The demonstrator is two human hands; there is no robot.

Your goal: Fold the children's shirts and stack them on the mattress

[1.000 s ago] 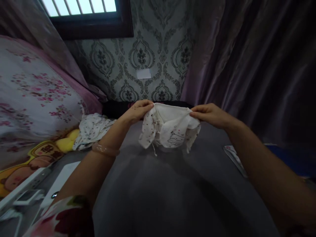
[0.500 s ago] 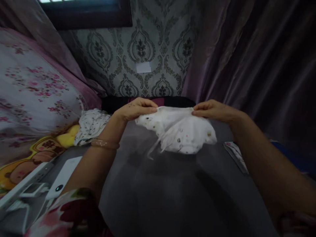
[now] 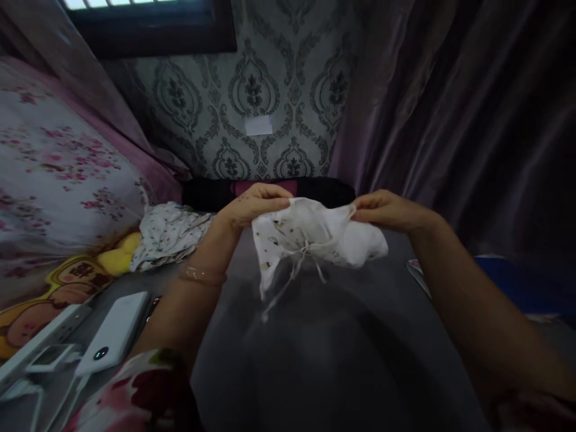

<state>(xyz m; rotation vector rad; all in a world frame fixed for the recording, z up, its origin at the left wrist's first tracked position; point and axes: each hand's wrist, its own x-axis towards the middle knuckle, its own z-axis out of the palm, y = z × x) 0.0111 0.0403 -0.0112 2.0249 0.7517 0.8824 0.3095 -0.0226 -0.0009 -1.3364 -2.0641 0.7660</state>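
A small white cloth piece (image 3: 315, 234) with a scattered print and thin tie strings hangs in the air above the grey surface. Its exact kind I cannot make out. My left hand (image 3: 261, 204) pinches its upper left edge between thumb and fingers. At the upper right edge, my right hand (image 3: 380, 209) grips it the same way. The strings gather at the middle and dangle below, while a corner droops on the left. The right part of the cloth is bunched and rounded.
Left on the grey surface (image 3: 324, 360) lie a crumpled printed cloth (image 3: 168, 231), a yellow cushion (image 3: 74, 282), a white power bank (image 3: 114, 333) and a power strip (image 3: 40, 342) with cables. A blue item (image 3: 517, 282) is at right. A dark roll (image 3: 207, 192) lies along the wall.
The white cloth has shifted and turned in my hands: its left corner now hangs down and the strings show at the middle. Both hands still pinch its upper edge. The view has tilted slightly.
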